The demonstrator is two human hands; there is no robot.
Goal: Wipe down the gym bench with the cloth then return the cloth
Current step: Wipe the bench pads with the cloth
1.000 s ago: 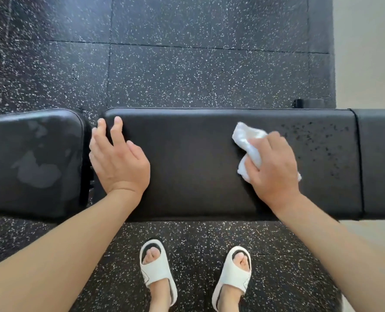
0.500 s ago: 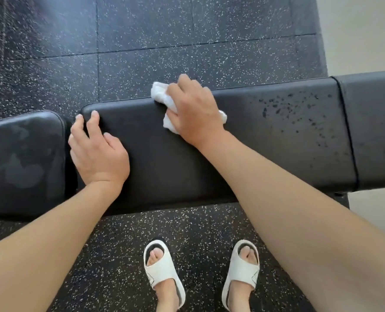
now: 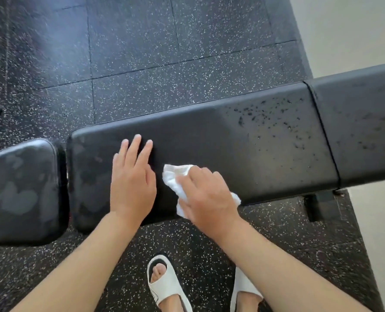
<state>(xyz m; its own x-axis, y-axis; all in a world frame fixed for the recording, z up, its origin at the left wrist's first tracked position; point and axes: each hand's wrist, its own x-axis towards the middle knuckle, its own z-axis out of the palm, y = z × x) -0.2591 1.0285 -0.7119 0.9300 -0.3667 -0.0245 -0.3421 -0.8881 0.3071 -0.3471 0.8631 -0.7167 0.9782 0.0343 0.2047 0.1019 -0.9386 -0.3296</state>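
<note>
Wiping 1 bench [image 3: 243, 140]: 2 hands, right hand [image 3: 206, 197] bunching 1 cloth [image 3: 175, 176]

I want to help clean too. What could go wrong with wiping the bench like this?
The dark droplets on the right part of the bench sit away from the cloth, so they might get missed. The right hand wipes close to the near edge, so the cloth could slip off. The left hand presses flat on the pad and may leave smudges.
</note>
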